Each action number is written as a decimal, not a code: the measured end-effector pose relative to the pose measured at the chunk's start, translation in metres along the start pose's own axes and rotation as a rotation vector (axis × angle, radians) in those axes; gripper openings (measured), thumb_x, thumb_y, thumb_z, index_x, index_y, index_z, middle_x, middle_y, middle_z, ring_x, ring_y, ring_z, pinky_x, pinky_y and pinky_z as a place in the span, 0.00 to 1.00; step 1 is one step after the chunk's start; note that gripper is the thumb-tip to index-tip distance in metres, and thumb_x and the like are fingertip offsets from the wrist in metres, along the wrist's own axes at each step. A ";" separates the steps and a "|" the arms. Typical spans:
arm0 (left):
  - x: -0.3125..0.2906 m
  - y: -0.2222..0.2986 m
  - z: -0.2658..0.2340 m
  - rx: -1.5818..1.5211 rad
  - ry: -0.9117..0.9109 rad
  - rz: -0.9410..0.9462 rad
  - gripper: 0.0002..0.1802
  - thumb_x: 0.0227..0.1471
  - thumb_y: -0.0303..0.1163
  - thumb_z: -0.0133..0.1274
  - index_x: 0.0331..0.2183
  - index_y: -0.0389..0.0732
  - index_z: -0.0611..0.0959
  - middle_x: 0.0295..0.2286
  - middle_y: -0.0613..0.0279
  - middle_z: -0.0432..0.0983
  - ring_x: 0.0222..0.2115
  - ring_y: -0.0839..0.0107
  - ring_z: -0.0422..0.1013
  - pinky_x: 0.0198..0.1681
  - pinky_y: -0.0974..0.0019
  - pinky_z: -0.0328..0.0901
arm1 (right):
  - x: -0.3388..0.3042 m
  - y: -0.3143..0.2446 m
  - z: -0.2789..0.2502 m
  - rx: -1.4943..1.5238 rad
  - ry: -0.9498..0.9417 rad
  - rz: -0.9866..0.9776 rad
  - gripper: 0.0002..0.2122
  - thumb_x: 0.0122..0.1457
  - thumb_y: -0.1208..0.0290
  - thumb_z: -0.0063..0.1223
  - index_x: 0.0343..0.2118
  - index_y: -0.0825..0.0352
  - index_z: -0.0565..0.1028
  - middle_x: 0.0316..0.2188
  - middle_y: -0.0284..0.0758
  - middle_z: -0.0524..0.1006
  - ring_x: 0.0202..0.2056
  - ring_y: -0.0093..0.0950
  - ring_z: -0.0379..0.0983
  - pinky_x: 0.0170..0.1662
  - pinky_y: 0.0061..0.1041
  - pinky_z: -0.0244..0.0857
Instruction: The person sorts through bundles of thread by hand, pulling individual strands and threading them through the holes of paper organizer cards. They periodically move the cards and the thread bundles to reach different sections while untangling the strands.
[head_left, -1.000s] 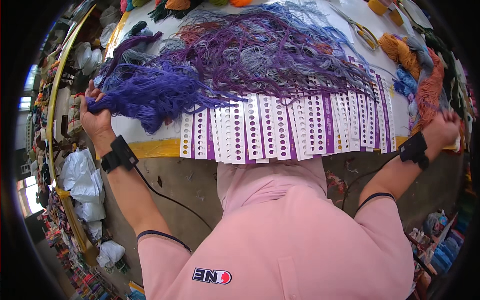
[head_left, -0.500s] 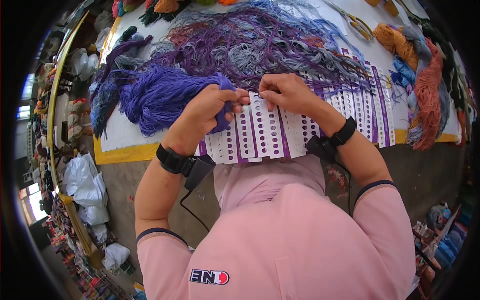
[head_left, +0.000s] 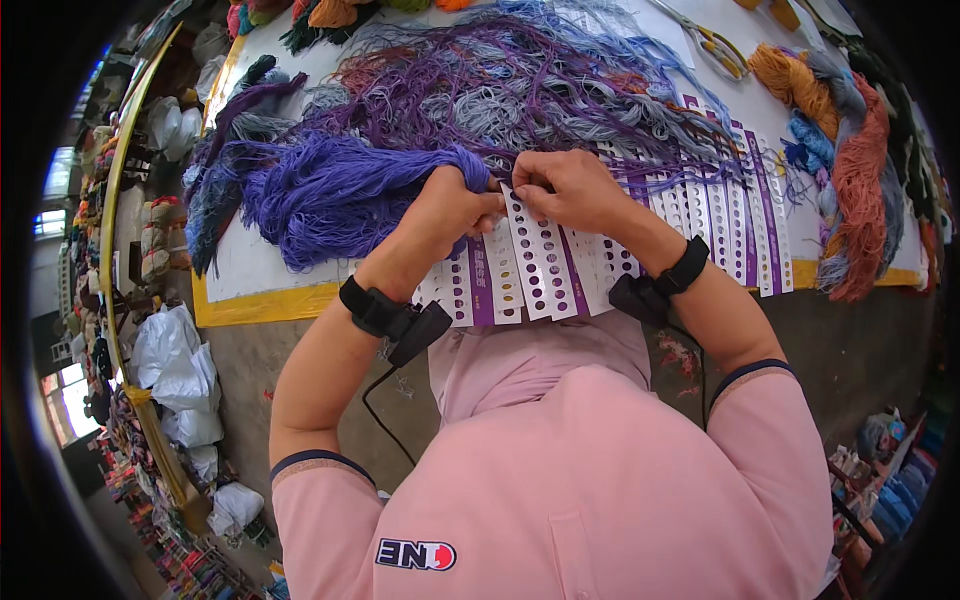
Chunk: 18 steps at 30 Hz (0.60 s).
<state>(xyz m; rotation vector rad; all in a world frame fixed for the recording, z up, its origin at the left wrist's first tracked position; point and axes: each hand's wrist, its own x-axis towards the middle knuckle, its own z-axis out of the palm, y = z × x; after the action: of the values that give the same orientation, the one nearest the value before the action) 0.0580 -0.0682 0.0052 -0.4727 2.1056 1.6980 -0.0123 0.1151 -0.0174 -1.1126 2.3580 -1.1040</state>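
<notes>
A thick skein of violet-blue thread (head_left: pixel 330 195) lies to the left, and its looped end passes over my left hand (head_left: pixel 460 215), which is closed on it. My left thumb and fingertips point toward the top of a white card punched with a row of holes (head_left: pixel 530 255). At the upper end of that card my right hand (head_left: pixel 575 190) is closed in a pinch; what lies between its fingertips is too small to make out. More punched cards with purple strips (head_left: pixel 481 285) lie side by side along the table's near edge.
Loose purple, grey and blue threads (head_left: pixel 500 90) spread in a tangle beyond my hands. Scissors with yellow handles (head_left: pixel 722 52) lie at the far right. Orange (head_left: pixel 795 85) and rust-red skeins (head_left: pixel 858 200) hang at the right. Yellow tape (head_left: pixel 265 305) runs along the table edge.
My left hand has turned and moved slightly right, its fingers curling in toward the card. The top of the card now shows between my hands. My right hand has barely moved.
</notes>
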 end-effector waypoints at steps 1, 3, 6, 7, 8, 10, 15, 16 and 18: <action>0.000 -0.001 0.000 -0.075 -0.030 0.005 0.03 0.48 0.23 0.56 0.27 0.33 0.80 0.15 0.67 0.70 0.13 0.81 0.61 0.17 0.75 0.52 | 0.000 -0.001 0.001 -0.012 0.025 -0.016 0.03 0.55 0.71 0.52 0.29 0.63 0.73 0.17 0.31 0.77 0.20 0.26 0.74 0.27 0.27 0.64; 0.001 -0.004 0.001 -0.046 0.005 -0.002 0.03 0.46 0.23 0.56 0.26 0.33 0.80 0.15 0.67 0.70 0.13 0.81 0.62 0.17 0.75 0.54 | 0.000 -0.003 0.003 -0.033 0.044 -0.031 0.03 0.55 0.71 0.52 0.29 0.64 0.73 0.17 0.31 0.77 0.20 0.27 0.74 0.27 0.28 0.64; 0.001 -0.007 0.005 0.130 0.125 0.074 0.03 0.44 0.23 0.56 0.25 0.33 0.81 0.15 0.66 0.71 0.14 0.79 0.64 0.18 0.74 0.57 | -0.001 -0.003 0.002 -0.027 0.050 -0.030 0.04 0.56 0.71 0.52 0.29 0.64 0.73 0.18 0.33 0.77 0.21 0.29 0.76 0.28 0.28 0.65; 0.002 -0.008 0.006 0.277 0.211 0.155 0.03 0.43 0.23 0.56 0.25 0.33 0.81 0.15 0.65 0.72 0.14 0.79 0.65 0.18 0.73 0.58 | -0.001 -0.003 0.001 0.001 0.038 -0.017 0.04 0.56 0.70 0.52 0.30 0.65 0.73 0.18 0.34 0.78 0.22 0.29 0.76 0.28 0.29 0.65; 0.001 -0.008 0.002 0.277 0.209 0.154 0.03 0.43 0.23 0.56 0.25 0.33 0.81 0.15 0.65 0.72 0.14 0.79 0.65 0.18 0.73 0.58 | 0.000 -0.002 0.000 0.002 0.038 -0.016 0.04 0.56 0.70 0.52 0.30 0.65 0.73 0.18 0.34 0.78 0.22 0.29 0.76 0.28 0.29 0.65; -0.004 -0.005 -0.009 0.411 0.267 0.186 0.05 0.43 0.25 0.56 0.26 0.33 0.82 0.16 0.65 0.74 0.15 0.79 0.67 0.19 0.73 0.61 | 0.000 -0.002 0.000 0.005 0.013 0.024 0.05 0.56 0.70 0.52 0.30 0.66 0.74 0.18 0.35 0.78 0.23 0.30 0.77 0.29 0.29 0.66; -0.008 -0.004 -0.017 0.368 0.170 0.181 0.05 0.47 0.26 0.57 0.27 0.34 0.81 0.21 0.62 0.77 0.17 0.79 0.67 0.19 0.74 0.61 | -0.002 -0.006 -0.002 -0.033 -0.008 0.009 0.05 0.56 0.70 0.53 0.31 0.66 0.75 0.20 0.37 0.78 0.23 0.31 0.76 0.29 0.30 0.66; -0.010 -0.005 -0.026 0.016 0.088 0.041 0.06 0.49 0.27 0.57 0.28 0.34 0.80 0.24 0.61 0.78 0.18 0.81 0.66 0.19 0.75 0.60 | -0.004 -0.008 -0.004 -0.047 -0.027 -0.018 0.06 0.56 0.70 0.53 0.30 0.67 0.75 0.21 0.38 0.78 0.23 0.31 0.76 0.29 0.30 0.66; -0.012 -0.005 -0.032 -0.335 0.004 -0.101 0.06 0.51 0.28 0.57 0.28 0.35 0.80 0.27 0.60 0.79 0.18 0.82 0.65 0.18 0.77 0.59 | -0.003 -0.006 -0.002 -0.126 -0.040 -0.061 0.06 0.56 0.69 0.54 0.30 0.67 0.75 0.21 0.38 0.78 0.23 0.30 0.76 0.29 0.29 0.66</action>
<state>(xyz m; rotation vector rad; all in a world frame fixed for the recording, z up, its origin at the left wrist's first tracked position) 0.0680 -0.1008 0.0130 -0.6671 1.7691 1.9970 -0.0079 0.1159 -0.0119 -1.2450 2.4060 -0.9549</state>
